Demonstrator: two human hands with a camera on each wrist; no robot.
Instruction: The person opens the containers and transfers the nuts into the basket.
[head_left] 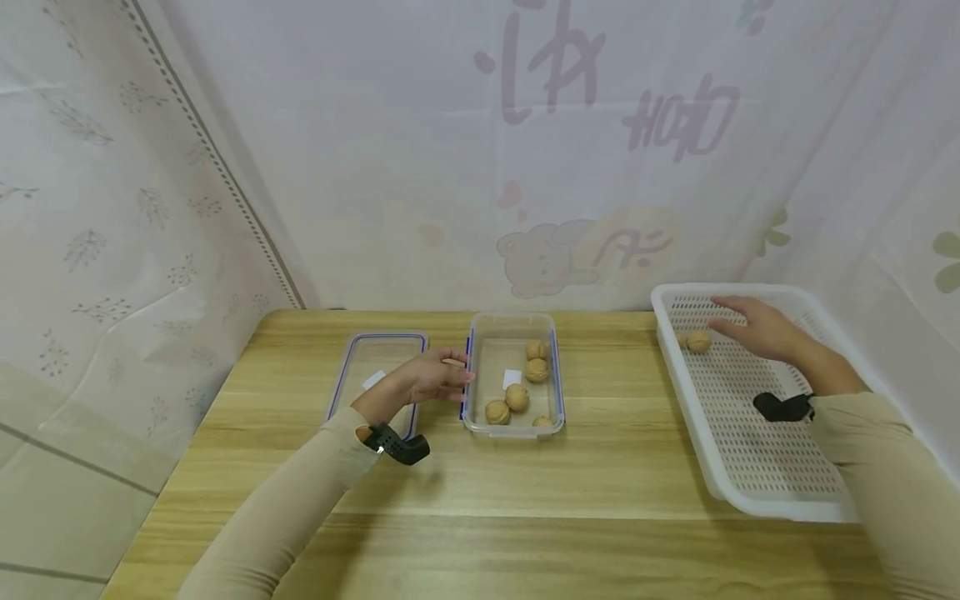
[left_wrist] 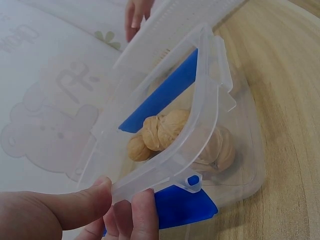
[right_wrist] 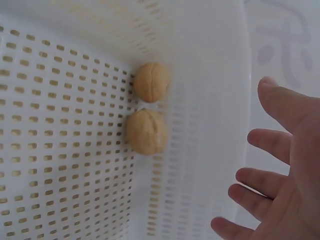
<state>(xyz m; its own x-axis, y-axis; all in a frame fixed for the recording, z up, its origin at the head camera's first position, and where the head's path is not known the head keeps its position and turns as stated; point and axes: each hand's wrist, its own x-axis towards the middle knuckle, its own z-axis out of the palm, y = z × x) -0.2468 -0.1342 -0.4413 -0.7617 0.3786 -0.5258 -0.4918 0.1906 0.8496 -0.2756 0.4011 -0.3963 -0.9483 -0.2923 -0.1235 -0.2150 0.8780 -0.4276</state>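
A clear plastic box (head_left: 491, 333) with blue side latches stands lidless on the table, with several walnuts (head_left: 517, 397) inside. At its left side, my left hand (head_left: 435, 377) holds the rim; the left wrist view shows the thumb (left_wrist: 102, 192) at the rim and fingers beside the blue latch (left_wrist: 185, 205). My right hand (head_left: 765, 329) hovers over a white perforated basket (head_left: 780, 433), fingers spread and holding nothing. Two walnuts (right_wrist: 147, 131) lie against the basket wall, left of the right hand in the head view.
The clear lid (head_left: 375, 354) with a blue seal lies left of the box, partly under the left forearm. Wooden tabletop (head_left: 600, 475) stretches between box and basket. A printed curtain (head_left: 420, 167) hangs behind the table.
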